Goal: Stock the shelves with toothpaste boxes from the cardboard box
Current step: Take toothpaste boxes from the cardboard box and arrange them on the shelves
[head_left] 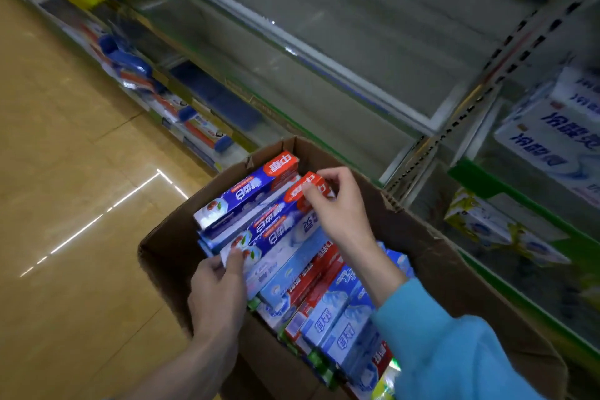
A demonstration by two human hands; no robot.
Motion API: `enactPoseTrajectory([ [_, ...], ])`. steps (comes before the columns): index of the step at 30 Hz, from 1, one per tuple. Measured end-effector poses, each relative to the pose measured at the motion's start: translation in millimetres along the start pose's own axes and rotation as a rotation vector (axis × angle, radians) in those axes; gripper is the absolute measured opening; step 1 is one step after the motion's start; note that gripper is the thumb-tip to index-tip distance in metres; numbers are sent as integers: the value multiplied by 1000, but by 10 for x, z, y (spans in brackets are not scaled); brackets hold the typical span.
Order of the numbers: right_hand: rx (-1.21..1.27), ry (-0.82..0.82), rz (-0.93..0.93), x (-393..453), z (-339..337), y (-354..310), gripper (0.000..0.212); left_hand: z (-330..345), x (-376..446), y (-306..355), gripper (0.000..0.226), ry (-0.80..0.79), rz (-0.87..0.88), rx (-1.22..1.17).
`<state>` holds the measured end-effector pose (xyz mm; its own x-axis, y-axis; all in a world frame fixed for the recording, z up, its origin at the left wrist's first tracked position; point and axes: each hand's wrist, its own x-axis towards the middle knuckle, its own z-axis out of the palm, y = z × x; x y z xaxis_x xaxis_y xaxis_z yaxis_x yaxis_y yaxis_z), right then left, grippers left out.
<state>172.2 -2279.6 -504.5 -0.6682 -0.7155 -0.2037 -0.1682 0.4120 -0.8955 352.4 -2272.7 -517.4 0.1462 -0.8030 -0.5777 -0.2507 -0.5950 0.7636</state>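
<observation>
An open brown cardboard box (431, 256) stands on the floor, packed with several toothpaste boxes. A long blue toothpaste box with a red end (276, 224) lies on top. My left hand (217, 289) pinches its white near end, and my right hand (337, 204) grips its red far end. A second blue and red toothpaste box (246, 195) lies beside it to the left. Light blue and red toothpaste boxes (328, 305) fill the part of the box nearer to me. The shelf (324, 52) above the box is bare along its middle.
Toothpaste and toothbrush packs (191, 120) line a low shelf to the left. White and blue boxes (558, 130) and yellow-green packs (493, 224) sit on shelves at the right, behind a slotted upright (506, 52). Tan tiled floor (71, 172) spreads to the left.
</observation>
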Motion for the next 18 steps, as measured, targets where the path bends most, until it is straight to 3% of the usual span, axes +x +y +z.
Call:
enactPoseTrajectory([
  [3,83,62,-34,-186,-121,-93,19,9,-81,88,32,92,27,-43],
  [6,146,95,-52,-292,-320,-236,16,29,-205,258,26,72,85,-215],
  [15,450,135,-77,-265,-1163,-714,33,98,-352,1070,22,-246,338,-334],
  [18,444,118,-75,-334,-1374,-751,31,134,-406,1327,25,-320,418,-302],
])
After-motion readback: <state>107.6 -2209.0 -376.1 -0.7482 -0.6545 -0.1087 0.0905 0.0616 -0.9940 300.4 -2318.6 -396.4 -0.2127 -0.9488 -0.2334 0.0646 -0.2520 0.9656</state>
